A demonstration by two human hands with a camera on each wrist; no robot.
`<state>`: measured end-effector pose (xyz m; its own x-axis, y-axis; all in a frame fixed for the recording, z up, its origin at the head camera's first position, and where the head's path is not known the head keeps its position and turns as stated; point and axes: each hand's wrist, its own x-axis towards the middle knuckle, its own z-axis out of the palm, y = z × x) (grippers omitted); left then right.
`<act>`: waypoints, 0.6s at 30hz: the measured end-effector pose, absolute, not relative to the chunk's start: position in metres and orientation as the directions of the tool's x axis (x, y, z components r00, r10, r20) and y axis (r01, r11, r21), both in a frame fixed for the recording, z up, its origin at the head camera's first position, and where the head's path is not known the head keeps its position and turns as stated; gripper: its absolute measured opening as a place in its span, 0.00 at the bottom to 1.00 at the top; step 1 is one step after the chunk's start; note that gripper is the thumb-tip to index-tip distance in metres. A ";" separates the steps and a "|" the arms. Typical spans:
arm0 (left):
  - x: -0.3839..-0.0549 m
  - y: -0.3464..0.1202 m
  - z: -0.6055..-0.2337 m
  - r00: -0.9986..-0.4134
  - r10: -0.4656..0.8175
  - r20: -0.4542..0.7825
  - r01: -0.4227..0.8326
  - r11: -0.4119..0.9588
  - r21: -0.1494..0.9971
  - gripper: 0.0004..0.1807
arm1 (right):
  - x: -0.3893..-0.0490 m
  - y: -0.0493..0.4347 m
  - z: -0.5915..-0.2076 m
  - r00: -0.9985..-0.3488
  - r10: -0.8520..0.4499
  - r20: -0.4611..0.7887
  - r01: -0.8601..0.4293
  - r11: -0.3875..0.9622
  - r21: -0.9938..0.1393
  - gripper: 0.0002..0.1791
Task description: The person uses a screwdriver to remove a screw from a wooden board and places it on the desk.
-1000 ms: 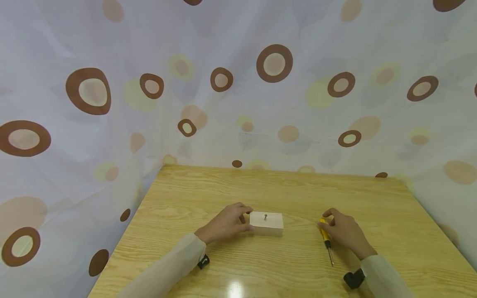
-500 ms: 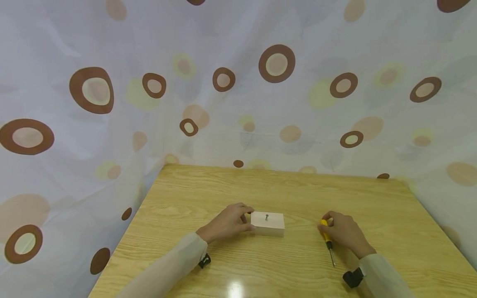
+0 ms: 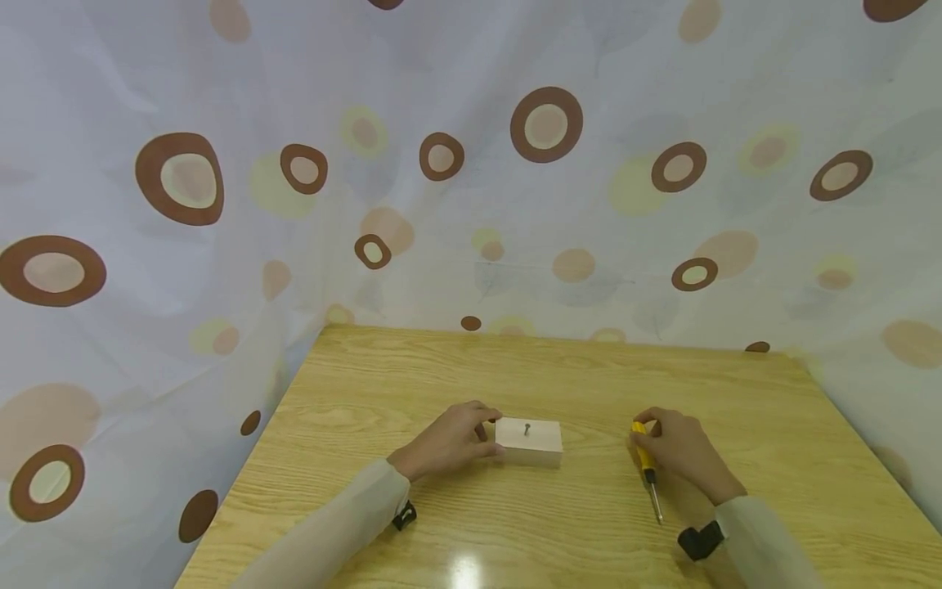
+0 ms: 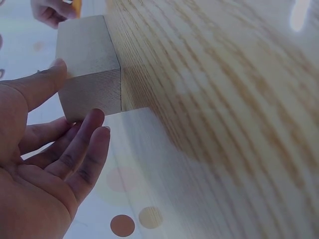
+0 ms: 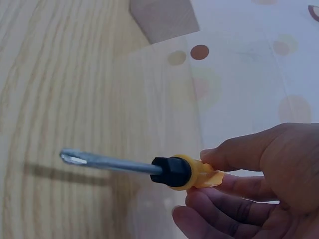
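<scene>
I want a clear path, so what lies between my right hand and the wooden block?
Only bare tabletop: the head view shows nothing standing or lying between your right hand, which holds the screwdriver, and the wooden block.

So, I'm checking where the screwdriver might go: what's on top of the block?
A small screw, it seems, stands up from the block, head uppermost. Any part sunk inside is covered, so how deep it goes can't be seen.
</scene>
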<state>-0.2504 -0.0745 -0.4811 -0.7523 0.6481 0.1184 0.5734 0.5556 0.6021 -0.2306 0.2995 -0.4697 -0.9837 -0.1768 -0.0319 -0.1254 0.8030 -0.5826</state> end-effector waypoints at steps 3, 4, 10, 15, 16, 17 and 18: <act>-0.250 -0.075 -0.481 -0.754 0.647 0.113 0.570 0.560 0.602 0.30 | -0.231 0.298 -0.464 -0.981 -0.193 -0.016 -0.144 0.783 -0.605 0.22; -0.250 -0.075 -0.481 -0.755 0.646 0.112 0.568 0.560 0.603 0.30 | -0.232 0.297 -0.462 -0.981 -0.195 -0.008 -0.150 0.776 -0.612 0.22; -0.253 -0.075 -0.485 -0.759 0.642 0.108 0.554 0.549 0.626 0.29 | -0.232 0.290 -0.448 -0.972 -0.222 0.079 -0.219 0.729 -0.649 0.23; -0.254 -0.075 -0.487 -0.757 0.644 0.112 0.551 0.537 0.638 0.29 | -0.232 0.282 -0.439 -0.963 -0.228 0.141 -0.263 0.701 -0.663 0.22; -0.254 -0.075 -0.487 -0.758 0.643 0.111 0.550 0.539 0.638 0.29 | -0.233 0.281 -0.437 -0.962 -0.227 0.153 -0.270 0.697 -0.665 0.21; -0.254 -0.075 -0.487 -0.758 0.643 0.110 0.550 0.539 0.638 0.28 | -0.233 0.279 -0.435 -0.960 -0.227 0.165 -0.279 0.696 -0.661 0.21; -0.254 -0.075 -0.487 -0.758 0.643 0.109 0.549 0.540 0.638 0.28 | -0.234 0.278 -0.434 -0.958 -0.227 0.177 -0.287 0.695 -0.659 0.21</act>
<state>-0.2540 -0.0751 -0.4875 -0.7583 0.6426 0.1092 0.5494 0.5398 0.6378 -0.2336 0.2779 -0.4340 -0.9575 -0.2273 0.1774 -0.2871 0.6951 -0.6591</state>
